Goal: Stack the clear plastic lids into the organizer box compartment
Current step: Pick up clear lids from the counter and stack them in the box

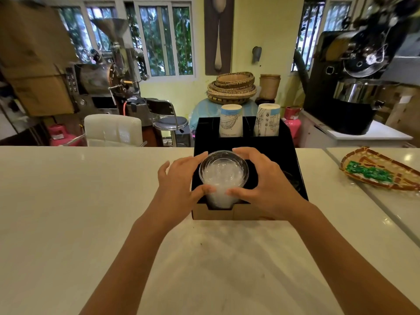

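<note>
On the left the white counter (68,201) is bare, and nothing there bears on the task. The left hand (179,185) grips the left flank of the stack of clear plastic lids (223,176), thumb at the near side and fingertips curled over the far rim. The stack stands between the two hands, its lower part already inside the front left compartment of the black organizer box (284,142); its upper lids stand above the compartment wall. The stack's long axis runs roughly vertical, leaning slightly toward the camera at its base, and the notch in the front wall exposes its lower lids. The right hand (266,183) mirrors the grip on the right flank, thumb near and fingers over the far rim. Both hands are closed on the stack, equally near it, so neither leads. The coming move is probably a straight descent along that axis until the stack seats on the compartment floor; any tilt could catch the rim on the compartment wall. Behind, two paper cup stacks (230,121) occupy the rear slots. Farther right, a woven tray (375,164) lies on the counter, well apart from the box.
</note>
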